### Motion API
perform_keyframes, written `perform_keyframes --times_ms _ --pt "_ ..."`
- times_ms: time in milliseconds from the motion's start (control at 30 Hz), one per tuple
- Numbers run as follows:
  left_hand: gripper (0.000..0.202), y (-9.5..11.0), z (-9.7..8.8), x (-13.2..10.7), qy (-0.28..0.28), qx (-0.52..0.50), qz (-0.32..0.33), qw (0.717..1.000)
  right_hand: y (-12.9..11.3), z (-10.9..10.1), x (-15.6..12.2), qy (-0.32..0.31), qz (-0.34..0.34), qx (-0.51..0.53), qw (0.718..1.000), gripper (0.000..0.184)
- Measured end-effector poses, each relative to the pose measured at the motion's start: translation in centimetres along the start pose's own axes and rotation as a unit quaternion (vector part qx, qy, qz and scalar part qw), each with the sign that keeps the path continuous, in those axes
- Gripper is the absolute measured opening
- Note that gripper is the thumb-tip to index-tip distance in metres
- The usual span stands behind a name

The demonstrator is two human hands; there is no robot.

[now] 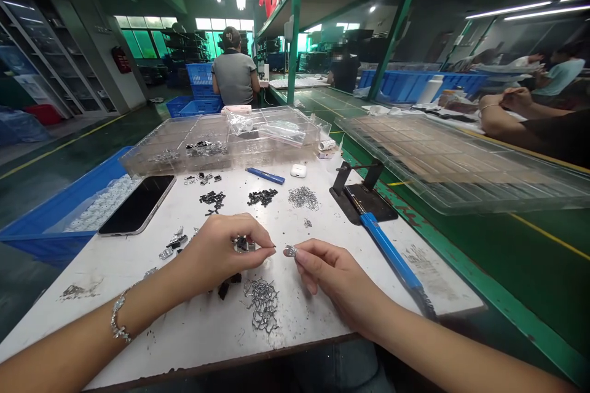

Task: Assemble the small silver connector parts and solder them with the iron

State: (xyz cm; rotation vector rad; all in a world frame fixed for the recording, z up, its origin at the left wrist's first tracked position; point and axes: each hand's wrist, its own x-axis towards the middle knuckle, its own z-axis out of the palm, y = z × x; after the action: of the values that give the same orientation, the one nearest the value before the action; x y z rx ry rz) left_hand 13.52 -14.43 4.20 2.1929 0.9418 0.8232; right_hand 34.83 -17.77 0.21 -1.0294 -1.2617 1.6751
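My left hand (pixel 230 242) is pinched closed over the middle of the white table, with a tiny dark tip at its fingertips, too small to name. Just across from it, my right hand (pixel 334 273) grips a small silver metal part (pixel 291 250) between thumb and forefinger. A narrow gap separates the two hands. Below them lies a heap of bent metal wire pieces (pixel 262 306). Black and silver parts (pixel 173 244) are scattered beside and partly behind my left hand. Beyond sit piles of small black pieces (pixel 262 197) and fine, thin metal bits (pixel 304 198).
A blue soldering iron (pixel 387 249) leans on a black stand (pixel 357 199) at right. A phone (pixel 137 204) lies left, near a blue crate (pixel 27 236). Farther back are a blue pen-like tool (pixel 265 175), a white earbud case (pixel 298 170) and clear divided trays (pixel 179 132). Other people sit beyond.
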Motion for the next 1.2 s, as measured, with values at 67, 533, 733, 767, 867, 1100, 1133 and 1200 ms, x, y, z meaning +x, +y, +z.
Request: perform_keyframes --times_ms 67,533,733,767,867,1100,1133,1200 --pt "0.007 0.0 -0.1 0.1 -0.011 -0.062 -0.039 0.997 0.1 0.0 0.0 -0.007 -0.003 -0.001 1.000 0.027" --pt "0.014 0.1 0.3 0.0 -0.006 -0.171 -0.149 0.974 -0.1 0.1 -0.1 -0.012 -0.007 -0.009 1.000 0.026" --pt "0.009 1.0 0.1 0.1 -0.023 -0.178 -0.182 0.967 0.0 0.0 0.0 -0.021 -0.016 -0.005 1.000 0.025" --pt "0.010 0.9 0.2 0.1 -0.024 -0.196 -0.195 0.961 0.0 0.0 0.0 -0.023 -0.015 -0.001 1.000 0.025" --pt "0.011 0.7 0.4 0.0 -0.023 -0.236 -0.228 0.944 -0.1 0.0 -0.1 -0.032 -0.011 0.011 0.999 0.024" --pt "0.013 0.6 0.6 -0.1 -0.016 -0.283 -0.191 0.940 -0.1 0.0 -0.1 -0.050 -0.009 0.008 0.999 0.024" --pt "0.011 0.6 0.6 -0.1 -0.016 -0.278 -0.188 0.942 0.0 0.0 -0.1 -0.052 -0.009 0.010 0.999 0.024" --pt "0.007 0.6 0.5 -0.1 -0.024 -0.266 -0.189 0.945 0.0 0.0 -0.1 -0.052 -0.008 0.011 0.999 0.024"
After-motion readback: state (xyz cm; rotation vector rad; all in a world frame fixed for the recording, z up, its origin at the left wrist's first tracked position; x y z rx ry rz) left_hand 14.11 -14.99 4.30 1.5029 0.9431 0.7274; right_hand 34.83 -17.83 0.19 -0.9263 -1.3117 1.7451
